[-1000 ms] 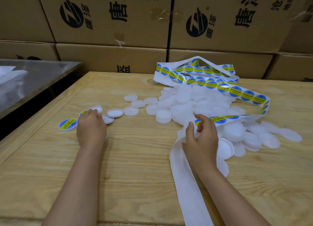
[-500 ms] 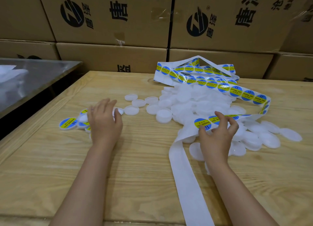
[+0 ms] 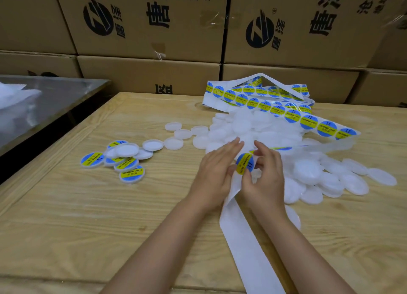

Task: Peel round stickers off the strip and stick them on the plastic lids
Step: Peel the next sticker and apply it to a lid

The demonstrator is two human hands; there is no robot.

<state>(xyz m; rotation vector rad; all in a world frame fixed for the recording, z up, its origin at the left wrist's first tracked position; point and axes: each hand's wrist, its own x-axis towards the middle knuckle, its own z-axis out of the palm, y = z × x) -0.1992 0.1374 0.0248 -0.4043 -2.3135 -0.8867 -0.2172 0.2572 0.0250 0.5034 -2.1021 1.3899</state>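
Reading left to right from my station: a grey steel bench [image 3: 48, 104] stands off the left edge of the pale wooden table [image 3: 110, 216]. Nearest it on the wood sits a small cluster of labelled lids [image 3: 131, 174], round white plastic ones wearing blue-and-yellow stickers; I count about five, overlapping, with a couple of plain ones lying on top. Just right of them a short row of bare white plastic lids [image 3: 174, 143] trails toward the middle. Next comes the left hand [image 3: 217, 172]: fingers straight and reaching forward, thumb against the edge of the round blue-and-yellow sticker [image 3: 245, 163], touching and not gripping as far as I can see. That sticker faces me between the two hands, at the working end of the white paper backing strip [image 3: 248, 249], whose spent tail runs down off the table's near edge; whether it has begun to lift I cannot tell. The right hand [image 3: 266, 179] has its fingers curled, pinching the strip right at the sticker. Further right lies the big heap of unlabelled lids [image 3: 308, 170], and across it the loaded length of strip [image 3: 308, 120] carrying many stickers. My judgement: early days, a handful done, the heap and most of the strip left.
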